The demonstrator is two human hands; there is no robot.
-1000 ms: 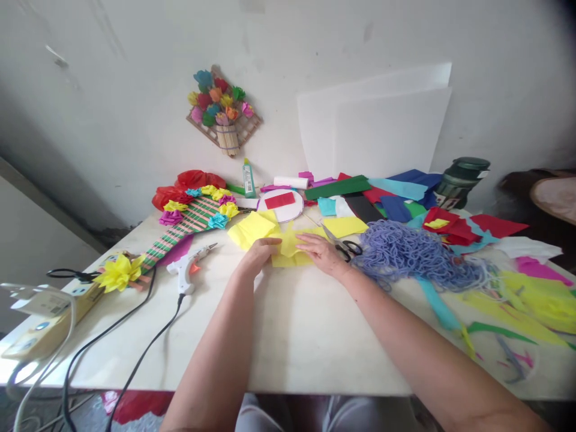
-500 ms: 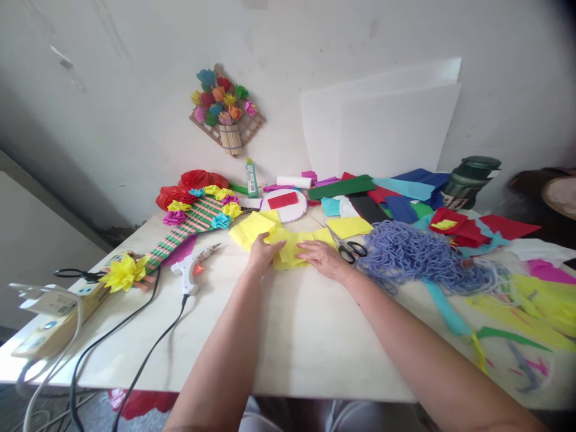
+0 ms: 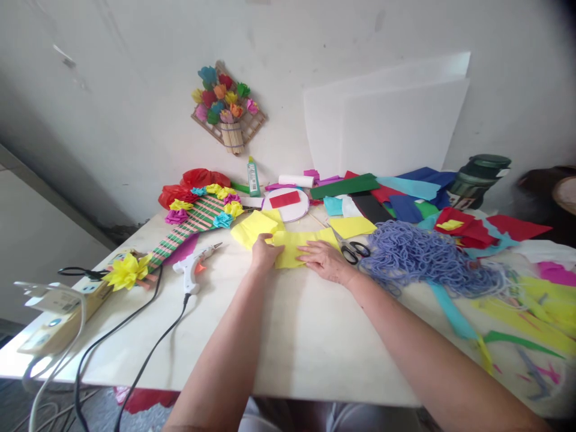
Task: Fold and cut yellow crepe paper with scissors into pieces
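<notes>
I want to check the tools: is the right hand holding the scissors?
No, the right hand lies flat on the yellow paper, and the scissors lie beside it on the table.
</notes>
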